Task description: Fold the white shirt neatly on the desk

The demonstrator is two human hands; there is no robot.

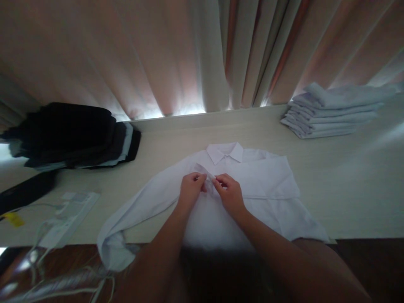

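**Two hands pinched on shirt front, mid-surface**

Both hands work one white shirt point(252, 185), laid flat face-up on the pale surface point(347, 189), collar point(225, 152) pointing away toward the curtain point(158, 54). Left hand point(190, 188) and right hand point(229, 193) meet at the chest area just below the collar. Each grip is closed, fingertips pinched on a small raised bit of the shirt's front fabric between them; exact detail (button or placket) too small to tell. Shirt's left-side sleeve point(132, 214) trails off toward the near edge of the surface and hangs over it.

Around it:
- stack of folded white garments point(331, 115), far right, well apart from the shirt
- pile of dark folded clothes point(72, 134), far left
- power strip with cables point(67, 214), near left edge
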